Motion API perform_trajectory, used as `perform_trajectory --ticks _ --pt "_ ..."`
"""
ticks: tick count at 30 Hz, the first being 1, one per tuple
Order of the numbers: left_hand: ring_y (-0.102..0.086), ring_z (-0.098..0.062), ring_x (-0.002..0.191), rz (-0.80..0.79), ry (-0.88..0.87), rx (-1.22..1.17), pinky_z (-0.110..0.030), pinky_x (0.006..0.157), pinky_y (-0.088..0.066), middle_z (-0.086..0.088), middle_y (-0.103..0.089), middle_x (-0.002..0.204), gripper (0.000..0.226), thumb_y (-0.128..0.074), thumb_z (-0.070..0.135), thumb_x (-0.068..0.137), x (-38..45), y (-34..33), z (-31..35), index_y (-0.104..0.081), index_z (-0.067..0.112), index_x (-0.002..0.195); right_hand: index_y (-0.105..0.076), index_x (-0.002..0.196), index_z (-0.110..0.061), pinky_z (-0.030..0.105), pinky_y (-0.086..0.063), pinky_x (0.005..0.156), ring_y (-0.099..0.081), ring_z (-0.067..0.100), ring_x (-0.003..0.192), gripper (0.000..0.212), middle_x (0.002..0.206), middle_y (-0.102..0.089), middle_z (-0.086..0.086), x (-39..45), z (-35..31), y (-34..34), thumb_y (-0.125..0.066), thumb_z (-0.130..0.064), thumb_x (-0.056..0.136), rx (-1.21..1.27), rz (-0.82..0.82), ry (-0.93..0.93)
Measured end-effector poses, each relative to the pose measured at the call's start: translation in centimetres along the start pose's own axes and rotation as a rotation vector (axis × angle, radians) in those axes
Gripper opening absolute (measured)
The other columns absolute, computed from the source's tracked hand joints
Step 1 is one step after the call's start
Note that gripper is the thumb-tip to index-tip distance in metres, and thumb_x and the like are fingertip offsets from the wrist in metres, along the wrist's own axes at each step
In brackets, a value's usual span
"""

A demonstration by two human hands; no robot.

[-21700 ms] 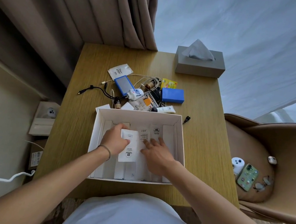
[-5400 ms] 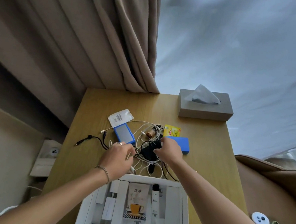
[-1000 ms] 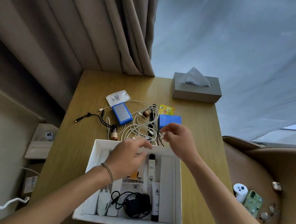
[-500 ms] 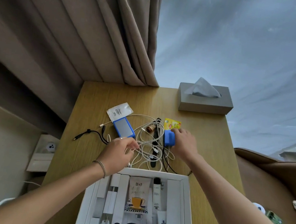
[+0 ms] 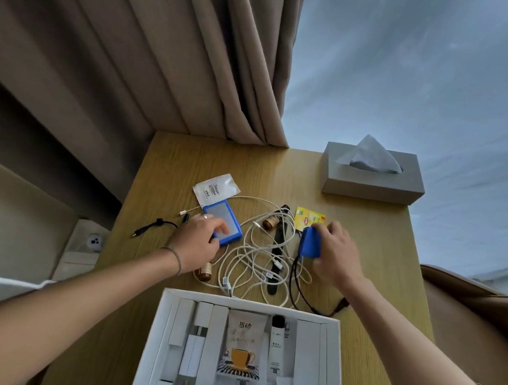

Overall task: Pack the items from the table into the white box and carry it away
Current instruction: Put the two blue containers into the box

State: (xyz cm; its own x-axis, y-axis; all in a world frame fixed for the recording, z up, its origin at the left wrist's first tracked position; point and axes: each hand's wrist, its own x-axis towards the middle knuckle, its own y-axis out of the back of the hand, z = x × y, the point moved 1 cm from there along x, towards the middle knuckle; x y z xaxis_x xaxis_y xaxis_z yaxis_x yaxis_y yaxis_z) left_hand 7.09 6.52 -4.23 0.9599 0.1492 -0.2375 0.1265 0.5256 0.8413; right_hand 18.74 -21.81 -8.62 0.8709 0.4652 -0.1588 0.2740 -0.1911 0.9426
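Reaching over the white box (image 5: 159,340) at the table's (image 5: 168,159) near edge, both hands worked the clutter beyond it.
The left hand (image 5: 197,240) gripped the flat blue-framed device (image 5: 225,221) beside a white sachet (image 5: 215,188); tangled white cables (image 5: 252,258) lay between; the right hand (image 5: 334,253) held the blue block (image 5: 310,242), fingers curled round it, just before the yellow packet (image 5: 308,215).

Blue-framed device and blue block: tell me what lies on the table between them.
Head view: tangled white cables, a black strap and a small brown bottle.
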Motion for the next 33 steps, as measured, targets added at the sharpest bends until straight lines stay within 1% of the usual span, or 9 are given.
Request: perform_trajectory --ticks 4,8,11,17,21,25,28,30,33 --pt "-0.047 -0.022 0.125 -0.005 -0.021 0.128 -0.039 0.092 -0.052 -0.002 -0.055 0.129 0.047 -0.054 -0.001 0.087 1.9 -0.2 -0.6 -0.057 0.025 0.126 -0.052 0.137 -0.017 0.030 -0.044 0.070 -0.049 0.018 0.091 0.076 0.107 -0.052 0.005 -1.6 0.3 2.6 -0.084 -0.019 0.067 0.111 0.158 -0.010" --pt "-0.035 -0.026 0.136 -0.091 -0.063 0.355 -0.045 0.098 -0.050 -0.005 -0.043 0.143 0.073 -0.064 -0.001 0.080 4.1 -1.1 -0.9 -0.041 0.025 0.144 -0.053 0.136 -0.019 0.028 -0.043 0.072 -0.052 0.017 0.093 0.078 0.109 -0.054 0.003 -3.0 -0.4 5.3 -0.087 -0.026 0.066 0.199 0.265 0.004" --pt "-0.034 -0.029 0.137 -0.137 -0.172 0.609 -0.044 0.105 -0.043 -0.010 -0.039 0.148 0.084 -0.074 0.006 0.076 5.6 -1.7 -1.1 -0.034 0.023 0.148 -0.053 0.137 -0.021 0.028 -0.041 0.073 -0.051 0.015 0.094 0.079 0.110 -0.053 0.001 -3.7 -1.3 6.7 -0.087 -0.031 0.067 0.214 0.310 0.018" --pt "-0.038 -0.029 0.133 -0.206 -0.324 0.955 -0.045 0.105 -0.038 -0.010 -0.042 0.146 0.072 -0.076 0.015 0.075 7.2 -2.2 -0.6 -0.043 0.024 0.138 -0.050 0.139 -0.026 0.028 -0.042 0.077 -0.048 0.011 0.097 0.079 0.110 -0.051 -0.004 -5.2 -3.1 8.8 -0.084 -0.039 0.069 0.285 0.393 0.015" --pt "-0.045 -0.028 0.127 -0.208 -0.383 1.085 -0.047 0.103 -0.037 -0.008 -0.051 0.137 0.062 -0.073 0.020 0.080 7.5 -2.4 -0.4 -0.044 0.022 0.134 -0.049 0.140 -0.030 0.014 -0.038 0.076 -0.044 0.000 0.095 0.078 0.113 -0.048 -0.010 -6.5 -4.2 9.8 -0.081 -0.045 0.070 0.370 0.410 -0.006" --pt "-0.058 -0.025 0.116 -0.181 -0.413 1.115 -0.051 0.104 -0.032 -0.003 -0.059 0.127 0.061 -0.071 0.034 0.080 7.6 -2.0 -0.3 -0.043 0.023 0.132 -0.051 0.140 -0.028 0.013 -0.039 0.076 -0.047 0.000 0.099 0.078 0.116 -0.051 -0.009 -8.0 -5.3 10.4 -0.080 -0.046 0.070 0.416 0.381 0.004" --pt "-0.066 -0.025 0.099 -0.103 -0.386 1.030 -0.044 0.093 -0.038 -0.002 -0.065 0.114 0.063 -0.070 0.052 0.075 7.2 -0.8 0.0 -0.043 0.023 0.125 -0.050 0.141 -0.028 0.010 -0.037 0.075 -0.048 0.002 0.100 0.079 0.116 -0.051 -0.009 -9.1 -6.2 10.6 -0.076 -0.051 0.070 0.423 0.359 0.017" --pt "-0.065 -0.025 0.096 -0.039 -0.370 0.951 -0.041 0.087 -0.040 -0.003 -0.065 0.112 0.064 -0.071 0.053 0.074 6.6 0.0 0.1 -0.044 0.023 0.123 -0.051 0.141 -0.028 0.009 -0.036 0.075 -0.049 0.004 0.101 0.079 0.116 -0.051 -0.010 -9.9 -6.9 10.6 -0.073 -0.054 0.069 0.444 0.353 0.027" --pt "-0.063 -0.026 0.099 0.044 -0.324 0.766 -0.041 0.088 -0.042 -0.005 -0.064 0.114 0.067 -0.075 0.047 0.073 5.0 1.6 0.1 -0.045 0.022 0.127 -0.051 0.142 -0.028 0.007 -0.037 0.074 -0.047 0.002 0.101 0.081 0.114 -0.050 -0.012 -11.2 -7.8 11.0 -0.073 -0.055 0.069 0.460 0.341 0.046"
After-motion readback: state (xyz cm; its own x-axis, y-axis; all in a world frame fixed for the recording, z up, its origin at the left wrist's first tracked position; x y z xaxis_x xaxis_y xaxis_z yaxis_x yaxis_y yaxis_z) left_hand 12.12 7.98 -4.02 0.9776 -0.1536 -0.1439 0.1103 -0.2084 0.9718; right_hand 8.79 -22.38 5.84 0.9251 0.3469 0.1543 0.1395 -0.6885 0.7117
